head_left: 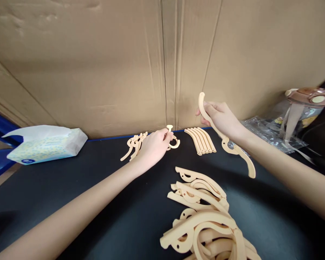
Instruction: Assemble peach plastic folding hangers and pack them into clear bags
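My left hand (155,144) is closed in a pinch on a small cream peg (169,127) with a flat head, which sticks up from the fingertips. Just beyond those fingers lies a curved hook piece (174,145); more hooks (132,145) sit to the hand's left. Raised on the right, my right hand (220,116) grips a cream folding hanger (246,161) by one curved arm. Its other arm hangs down to the right, past a rounded middle joint. Between the hands, several loose curved hanger arms (200,141) lie side by side on the black table (119,209).
A heap of folded cream hangers (206,220) covers the table's near middle. At the far left stands a tissue pack (48,144). Clear plastic bags (262,131) and a bottle with a brown lid (311,97) are on the right. Cardboard (111,65) walls off the back.
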Demonstrator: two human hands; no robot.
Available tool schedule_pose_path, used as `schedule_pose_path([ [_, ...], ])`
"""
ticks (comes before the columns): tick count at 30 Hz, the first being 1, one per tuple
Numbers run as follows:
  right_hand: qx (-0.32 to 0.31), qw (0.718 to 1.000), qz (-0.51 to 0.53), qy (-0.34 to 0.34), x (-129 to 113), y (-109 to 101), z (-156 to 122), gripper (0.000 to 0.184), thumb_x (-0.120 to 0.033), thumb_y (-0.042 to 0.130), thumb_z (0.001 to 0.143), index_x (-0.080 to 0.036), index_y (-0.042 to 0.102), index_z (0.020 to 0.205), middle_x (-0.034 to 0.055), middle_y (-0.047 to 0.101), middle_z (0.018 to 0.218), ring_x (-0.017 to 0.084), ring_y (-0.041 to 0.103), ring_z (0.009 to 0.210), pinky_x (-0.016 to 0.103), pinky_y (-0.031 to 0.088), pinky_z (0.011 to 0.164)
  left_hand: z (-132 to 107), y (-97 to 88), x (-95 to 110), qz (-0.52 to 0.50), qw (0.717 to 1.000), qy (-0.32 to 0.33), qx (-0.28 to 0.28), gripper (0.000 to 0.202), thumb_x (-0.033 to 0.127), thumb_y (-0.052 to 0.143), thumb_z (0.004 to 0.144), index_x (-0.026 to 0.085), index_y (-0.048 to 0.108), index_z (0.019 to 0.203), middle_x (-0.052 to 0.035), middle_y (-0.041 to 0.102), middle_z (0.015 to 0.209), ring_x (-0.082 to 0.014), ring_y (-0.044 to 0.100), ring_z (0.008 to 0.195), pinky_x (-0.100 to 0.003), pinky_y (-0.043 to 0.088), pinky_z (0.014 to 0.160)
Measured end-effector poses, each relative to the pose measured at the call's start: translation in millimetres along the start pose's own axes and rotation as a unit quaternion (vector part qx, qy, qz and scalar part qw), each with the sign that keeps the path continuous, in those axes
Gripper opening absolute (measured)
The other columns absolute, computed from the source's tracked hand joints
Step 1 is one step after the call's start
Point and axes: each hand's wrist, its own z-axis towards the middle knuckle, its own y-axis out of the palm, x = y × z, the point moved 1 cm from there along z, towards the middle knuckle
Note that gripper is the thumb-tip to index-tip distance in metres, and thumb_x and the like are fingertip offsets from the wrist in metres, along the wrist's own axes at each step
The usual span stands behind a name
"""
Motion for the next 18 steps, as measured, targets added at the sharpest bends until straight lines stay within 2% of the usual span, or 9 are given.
schedule_pose_path([
  [3,0.023,0.997,0.055,0.038,1.8,-2.3,4.7,0.020,-0.022,0.033,0.094,-0.018,0.053,0.091,-0.0045,0.046,0.050,0.010,0.041,0.044,0.022,0.033,0.045,11.7,5.6,-8.6,0.015,1.000,-0.021,0.006,0.040,0.043,0.055,0.084,0.021,0.042,0.054,-0.0005,0.045,0.051,-0.0208,0.049,0.055,-0.029,0.023,0.057],
  [6,0.023,0.988,0.134,0.073,0.3,2.4,3.5,0.010,-0.021,0.035,0.091,-0.020,0.043,0.096,-0.0030,0.055,0.059,0.010,0.042,0.042,0.020,0.030,0.040,14.1,5.3,-10.4,0.009,0.999,-0.037,0.030,0.038,0.052,0.063,0.076,0.022,0.047,0.061,-0.0018,0.048,0.054,-0.0258,0.055,0.065,-0.029,0.027,0.060],
  [8,0.033,0.982,0.174,0.068,-2.6,4.8,1.3,0.005,-0.021,0.037,0.089,-0.023,0.036,0.094,-0.0016,0.060,0.066,0.011,0.051,0.048,0.020,0.037,0.042,11.7,1.7,-6.9,-0.007,0.999,-0.039,0.034,0.040,0.058,0.053,0.081,0.021,0.052,0.070,-0.0040,0.055,0.061,-0.0264,0.058,0.072,-0.029,0.032,0.061],
  [10,0.050,0.979,0.191,0.040,-4.8,4.9,-0.4,0.012,-0.019,0.042,0.086,-0.024,0.032,0.090,0.0003,0.064,0.077,0.012,0.060,0.060,0.023,0.048,0.053,8.0,-2.8,-1.4,-0.084,0.995,-0.047,-0.021,0.054,0.063,0.029,0.090,0.019,0.057,0.074,-0.0069,0.062,0.071,-0.0234,0.060,0.074,-0.028,0.037,0.060],
  [12,0.071,0.982,0.173,0.007,-4.9,2.5,-0.8,0.016,-0.017,0.044,0.083,-0.025,0.031,0.088,0.0020,0.066,0.085,0.013,0.065,0.072,0.028,0.053,0.064,3.9,-7.0,3.9,-0.265,0.952,-0.078,-0.135,0.066,0.064,0.016,0.092,0.017,0.061,0.078,-0.0080,0.065,0.079,-0.0194,0.062,0.073,-0.027,0.043,0.059],
  [14,0.092,0.989,0.109,-0.038,-3.5,-1.7,-0.5,0.017,-0.017,0.047,0.080,-0.024,0.035,0.091,0.0028,0.067,0.088,0.015,0.066,0.079,0.030,0.054,0.070,0.4,-12.0,7.8,-0.451,0.859,-0.115,-0.214,0.055,0.061,0.034,0.091,0.016,0.063,0.082,-0.0056,0.063,0.079,-0.0144,0.061,0.069,-0.023,0.046,0.059],
  [15,0.100,0.991,0.061,-0.068,-3.1,-4.1,-0.5,0.018,-0.017,0.050,0.079,-0.023,0.039,0.093,0.0031,0.067,0.088,0.016,0.066,0.081,0.030,0.053,0.070,-0.7,-15.0,8.7,-0.512,0.822,-0.130,-0.214,0.042,0.053,0.046,0.090,0.015,0.062,0.082,-0.0033,0.061,0.077,-0.0116,0.059,0.065,-0.021,0.046,0.058],
  [16,0.098,0.990,0.004,-0.098,-3.3,-6.0,-1.0,0.019,-0.018,0.053,0.078,-0.022,0.044,0.094,0.0033,0.068,0.088,0.017,0.066,0.083,0.030,0.052,0.071,-1.4,-17.9,8.8,-0.543,0.806,-0.140,-0.189,0.031,0.044,0.054,0.090,0.015,0.061,0.081,-0.0008,0.058,0.072,-0.0086,0.056,0.060,-0.019,0.045,0.055],
  [18,0.054,0.979,-0.132,-0.148,-5.6,-7.3,-4.1,0.017,-0.021,0.059,0.078,-0.020,0.054,0.094,0.0028,0.069,0.086,0.017,0.065,0.081,0.028,0.048,0.068,-2.4,-22.5,8.1,-0.558,0.806,-0.152,-0.124,0.020,0.030,0.057,0.090,0.014,0.058,0.077,0.0029,0.051,0.065,-0.0047,0.047,0.049,-0.016,0.040,0.046],
])
